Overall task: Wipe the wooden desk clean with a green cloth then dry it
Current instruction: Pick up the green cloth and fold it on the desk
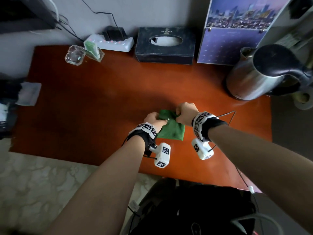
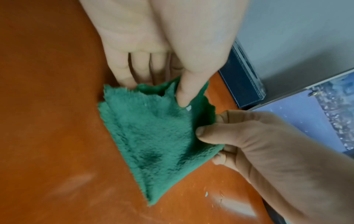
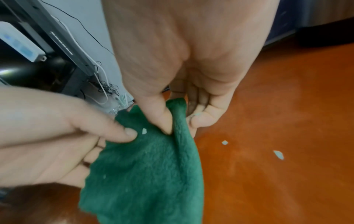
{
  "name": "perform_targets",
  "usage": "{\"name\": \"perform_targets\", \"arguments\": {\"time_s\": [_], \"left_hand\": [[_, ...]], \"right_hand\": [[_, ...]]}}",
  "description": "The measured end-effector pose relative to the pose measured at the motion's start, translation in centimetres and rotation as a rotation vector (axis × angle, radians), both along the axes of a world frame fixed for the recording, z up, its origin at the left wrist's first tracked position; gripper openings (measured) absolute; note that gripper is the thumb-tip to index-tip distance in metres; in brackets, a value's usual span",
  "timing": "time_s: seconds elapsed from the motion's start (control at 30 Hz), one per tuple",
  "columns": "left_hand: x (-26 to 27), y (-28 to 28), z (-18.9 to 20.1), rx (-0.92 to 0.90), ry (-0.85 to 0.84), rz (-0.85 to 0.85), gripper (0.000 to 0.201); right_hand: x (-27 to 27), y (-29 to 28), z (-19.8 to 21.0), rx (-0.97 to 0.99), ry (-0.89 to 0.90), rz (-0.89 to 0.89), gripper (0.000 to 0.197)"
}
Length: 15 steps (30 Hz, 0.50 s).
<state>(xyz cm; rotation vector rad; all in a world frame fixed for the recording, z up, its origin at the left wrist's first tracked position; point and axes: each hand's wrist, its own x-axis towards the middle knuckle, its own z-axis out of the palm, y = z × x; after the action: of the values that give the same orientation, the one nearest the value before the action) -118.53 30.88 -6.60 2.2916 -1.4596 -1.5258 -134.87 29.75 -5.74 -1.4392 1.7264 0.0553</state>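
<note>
The cloth (image 1: 171,128) is found to be green, with pale flecks noted. The desk (image 1: 88,106) is finished in reddish-orange. A dark navy box (image 1: 165,45), a silver kettle (image 1: 254,77) with black lid, a white strip (image 1: 110,42), and black-and-white checked wristbands (image 1: 201,121) are recorded.

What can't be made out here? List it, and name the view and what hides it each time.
- Head view: the left hand and right hand hide their own fingertips on the green cloth.
- Head view: print on the tissue box is too small.
- Right wrist view: the cloth's near end is cut off by the bottom edge.
- Whether the desk is wet: cannot tell.
</note>
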Motion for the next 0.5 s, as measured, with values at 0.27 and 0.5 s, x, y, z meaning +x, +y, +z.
{"name": "perform_targets", "arguments": {"time_s": [0.27,0.5], "left_hand": [[8.2,-0.7,3.9,-0.168,0.097,0.077,0.018],[20.8,-2.3,5.6,-0.358,0.107,0.051,0.025]], "right_hand": [[6.4,-2.2,5.5,0.032,-0.090,-0.020,0.018],[18.4,-2.9,8.6,0.014,-0.287,-0.218,0.032]]}}
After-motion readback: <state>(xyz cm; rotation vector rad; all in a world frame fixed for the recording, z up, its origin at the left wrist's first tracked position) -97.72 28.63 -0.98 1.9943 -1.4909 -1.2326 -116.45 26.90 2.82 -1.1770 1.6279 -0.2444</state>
